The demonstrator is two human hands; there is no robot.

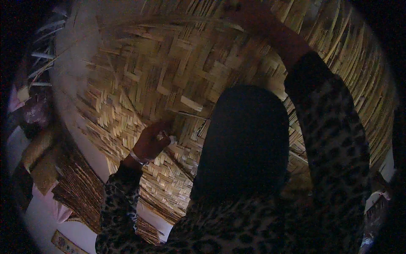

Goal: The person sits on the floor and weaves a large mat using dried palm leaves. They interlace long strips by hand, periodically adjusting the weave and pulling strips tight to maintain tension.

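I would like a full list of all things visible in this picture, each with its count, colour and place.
woven basket: one, straw yellow, very large, fills the upper and middle picture
loose strip: one, pale yellow, sticks out of the weave just above the left hand
woven mats: a small stack, brown, lower left under the basket; exact count unclear
sticks: several, pale, far left edge in the dark
dark rounded shape: one, black, centre right in front of the basket; I cannot tell what it is
bracelet: one, silver, on the left wrist
sleeves: two, leopard pattern, on both arms
left hand: on the weave, fingers at a strip
right hand: raised to the basket's top, dim
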